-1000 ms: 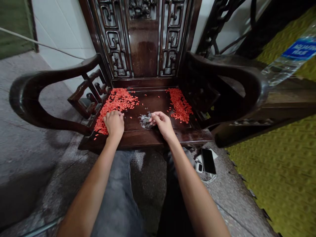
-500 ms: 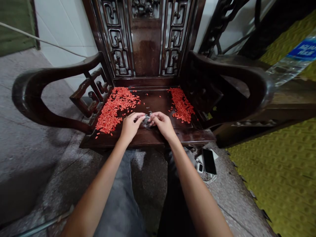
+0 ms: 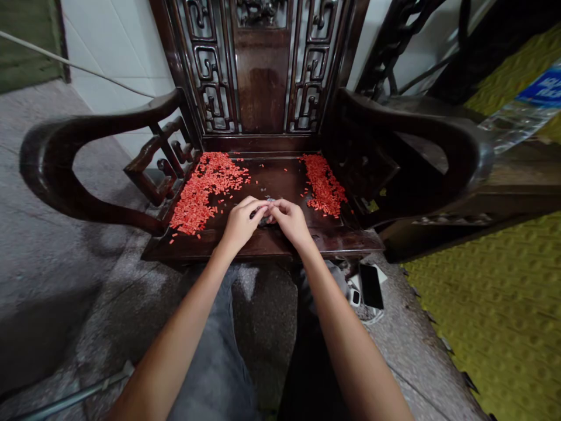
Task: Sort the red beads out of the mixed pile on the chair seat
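Note:
Over the front of the dark wooden chair seat [image 3: 280, 175], my left hand [image 3: 242, 221] and my right hand [image 3: 290, 220] meet at the fingertips. Both are closed in a pinch; what lies between the fingers is too small to make out. Just beneath them, partly hidden, is a small heap of grey pieces [image 3: 265, 221]. A large spread of small orange-red pieces [image 3: 197, 199] covers the seat's left side. A narrower pile of the same orange-red pieces [image 3: 323, 186] lies at the right.
Curved armrests [image 3: 56, 169] flank the seat, with a carved backrest [image 3: 263, 88] behind. On the floor at right lie a phone [image 3: 370, 286] and a small white device [image 3: 355, 297]. A plastic bottle [image 3: 521, 114] stands beyond the right armrest, above a yellow mat [image 3: 504, 304].
My left hand has moved right, and its fingertips now touch those of my right hand. My right hand has stayed nearly in place. The piles look the same.

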`<state>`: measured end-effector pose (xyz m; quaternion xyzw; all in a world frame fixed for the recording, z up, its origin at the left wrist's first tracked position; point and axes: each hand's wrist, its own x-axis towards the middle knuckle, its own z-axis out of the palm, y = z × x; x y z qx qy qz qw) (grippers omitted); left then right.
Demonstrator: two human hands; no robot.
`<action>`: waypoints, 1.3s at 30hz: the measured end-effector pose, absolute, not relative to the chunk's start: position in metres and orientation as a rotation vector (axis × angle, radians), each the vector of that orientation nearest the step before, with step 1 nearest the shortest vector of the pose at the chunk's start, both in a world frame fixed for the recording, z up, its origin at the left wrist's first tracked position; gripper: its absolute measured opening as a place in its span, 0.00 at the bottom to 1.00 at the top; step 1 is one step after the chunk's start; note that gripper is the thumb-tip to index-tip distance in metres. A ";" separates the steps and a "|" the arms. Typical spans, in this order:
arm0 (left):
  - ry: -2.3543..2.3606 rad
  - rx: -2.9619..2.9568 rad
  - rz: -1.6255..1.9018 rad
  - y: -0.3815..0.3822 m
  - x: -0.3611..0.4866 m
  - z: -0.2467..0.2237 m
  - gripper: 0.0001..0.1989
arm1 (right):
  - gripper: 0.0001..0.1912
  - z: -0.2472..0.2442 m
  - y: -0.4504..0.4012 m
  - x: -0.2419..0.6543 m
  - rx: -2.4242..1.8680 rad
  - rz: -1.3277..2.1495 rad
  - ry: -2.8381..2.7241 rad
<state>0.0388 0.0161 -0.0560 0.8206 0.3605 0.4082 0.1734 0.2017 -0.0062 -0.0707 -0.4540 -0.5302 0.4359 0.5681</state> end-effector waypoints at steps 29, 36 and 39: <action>1.219 2.550 1.062 0.013 0.036 -0.060 0.10 | 0.09 -0.072 -0.011 0.199 -1.099 0.934 -1.311; 1.226 2.594 1.000 0.014 0.037 -0.062 0.11 | 0.12 -0.074 -0.011 0.198 -1.078 0.911 -1.367; 1.204 2.614 0.994 0.015 0.037 -0.063 0.11 | 0.13 -0.075 -0.011 0.198 -1.055 0.903 -1.396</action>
